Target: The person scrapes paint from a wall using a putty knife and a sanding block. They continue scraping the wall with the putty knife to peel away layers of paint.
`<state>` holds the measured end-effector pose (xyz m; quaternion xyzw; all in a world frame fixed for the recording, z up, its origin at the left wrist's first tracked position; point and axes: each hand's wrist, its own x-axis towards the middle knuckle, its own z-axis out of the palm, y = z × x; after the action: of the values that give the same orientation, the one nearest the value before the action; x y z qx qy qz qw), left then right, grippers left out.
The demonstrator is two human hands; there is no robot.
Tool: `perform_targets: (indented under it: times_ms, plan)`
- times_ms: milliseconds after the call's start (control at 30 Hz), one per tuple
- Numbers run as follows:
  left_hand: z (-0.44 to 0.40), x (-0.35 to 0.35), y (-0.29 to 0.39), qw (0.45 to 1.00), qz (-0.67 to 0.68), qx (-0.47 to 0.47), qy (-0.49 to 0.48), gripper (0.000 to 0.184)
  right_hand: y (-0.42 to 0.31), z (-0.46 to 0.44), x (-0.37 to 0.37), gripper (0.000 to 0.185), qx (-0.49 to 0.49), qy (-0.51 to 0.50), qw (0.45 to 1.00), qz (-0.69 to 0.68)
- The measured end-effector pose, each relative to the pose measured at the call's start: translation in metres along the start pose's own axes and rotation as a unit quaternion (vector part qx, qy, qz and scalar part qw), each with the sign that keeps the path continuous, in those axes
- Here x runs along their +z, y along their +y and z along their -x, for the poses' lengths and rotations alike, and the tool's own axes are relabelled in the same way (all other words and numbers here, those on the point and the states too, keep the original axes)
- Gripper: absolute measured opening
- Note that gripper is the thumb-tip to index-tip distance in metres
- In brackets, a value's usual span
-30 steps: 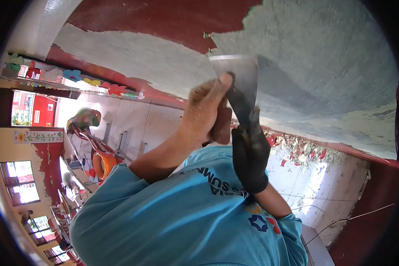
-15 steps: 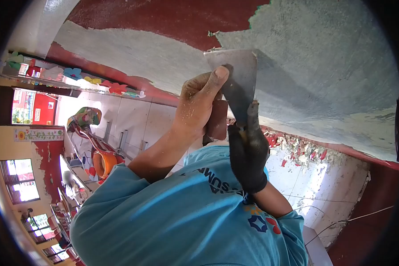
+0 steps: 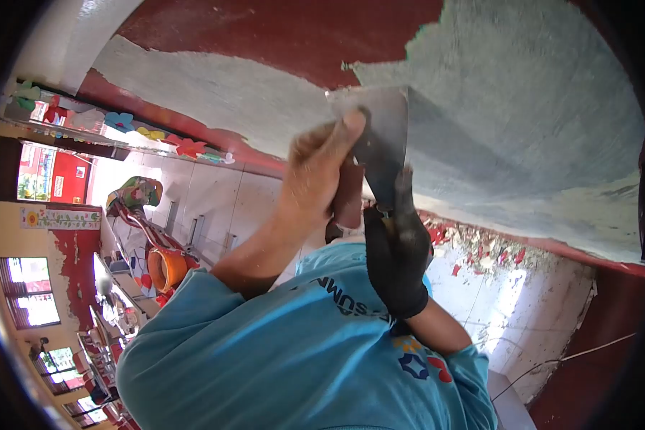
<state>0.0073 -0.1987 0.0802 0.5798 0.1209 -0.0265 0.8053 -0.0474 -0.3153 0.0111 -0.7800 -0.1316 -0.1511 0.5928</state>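
Note:
A wide metal paint scraper (image 3: 383, 132) is up against the grey, partly stripped wall (image 3: 509, 107), its broad edge close to the remaining red paint (image 3: 301, 36). My right hand (image 3: 398, 265), in a black glove, closes round its handle, with the index finger stretched along the blade. My bare left hand (image 3: 319, 161) is somewhat blurred; its thumb presses the blade's left side, and the curled fingers are partly hidden. A reddish-brown flat piece (image 3: 348, 197) shows just under the left hand; I cannot tell what it is or whether it is held.
Paint flakes (image 3: 480, 247) litter the pale tiled floor (image 3: 473, 287) along the wall's base. A thin cable (image 3: 573, 352) runs at the right. To the left are an orange container (image 3: 168, 269), paper flowers (image 3: 118, 120) on a ledge, and tables (image 3: 115, 301) near windows.
The scraper and both hands have shifted slightly left and down in view. My left hand is now blurred. The grip on the scraper looks the same.

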Motion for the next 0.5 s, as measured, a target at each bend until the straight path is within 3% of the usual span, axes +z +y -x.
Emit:
perform_targets:
  times_ms: [67, 100, 167, 267, 400, 467, 500]
  plan:
    - [0.001, -0.001, 0.000, 0.999, 0.037, -0.010, -0.018, 0.031, -0.010, -0.002, -0.002, 0.057, 0.022, -0.033, 0.999, -0.012]
    - [0.004, -0.002, 0.000, 0.999, 0.020, -0.038, -0.017, 0.031, -0.012, -0.005, -0.009, 0.056, 0.084, -0.066, 0.993, -0.057]
    - [0.006, 0.003, -0.004, 0.996, -0.037, -0.081, 0.031, 0.032, -0.011, 0.001, -0.015, 0.056, 0.062, -0.058, 0.996, -0.019]
    - [-0.004, 0.018, -0.020, 0.999, 0.034, 0.015, 0.030, 0.031, -0.009, -0.001, -0.028, 0.056, 0.040, -0.028, 0.999, -0.009]
    - [0.006, 0.020, -0.008, 0.997, 0.078, -0.005, 0.008, 0.028, -0.014, -0.007, -0.039, 0.060, -0.005, -0.030, 0.997, 0.067]
    - [0.017, 0.015, 0.004, 0.985, 0.048, -0.154, -0.060, 0.027, -0.016, -0.009, -0.046, 0.060, -0.009, -0.031, 0.997, 0.066]
    - [0.012, 0.019, -0.006, 0.996, 0.001, -0.057, -0.063, 0.028, -0.021, -0.007, -0.052, 0.057, 0.031, -0.041, 0.995, 0.088]
